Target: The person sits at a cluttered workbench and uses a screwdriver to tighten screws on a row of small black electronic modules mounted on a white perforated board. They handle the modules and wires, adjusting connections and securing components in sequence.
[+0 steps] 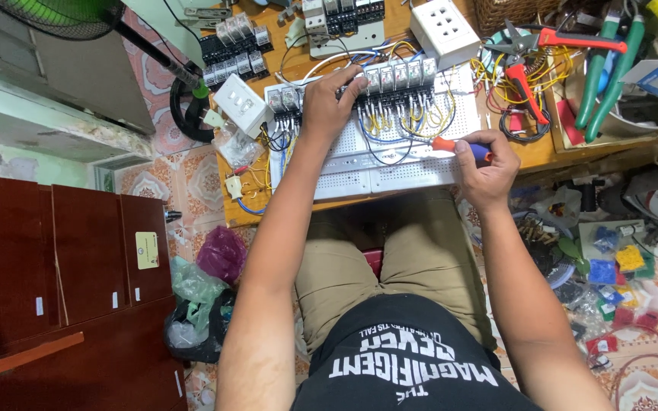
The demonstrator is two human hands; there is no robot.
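A white perforated panel [390, 164] lies on the wooden bench, carrying a row of clear relays [401, 74] with blue and yellow wires below them. My left hand [330, 103] rests on the panel, fingertips touching the black relay bases near the middle of the row. My right hand [485, 167] sits at the panel's right edge, closed around a screwdriver with an orange and blue handle [451, 144] whose shaft points left toward the wiring.
Red cutters [523, 80], green-handled pliers [611, 72], white socket boxes [445, 32] and spare relays [234, 49] crowd the bench. Dark wooden cabinet [62, 281] stands left, plastic bags [207, 297] beside my knee, small parts bags [618, 274] on the floor right.
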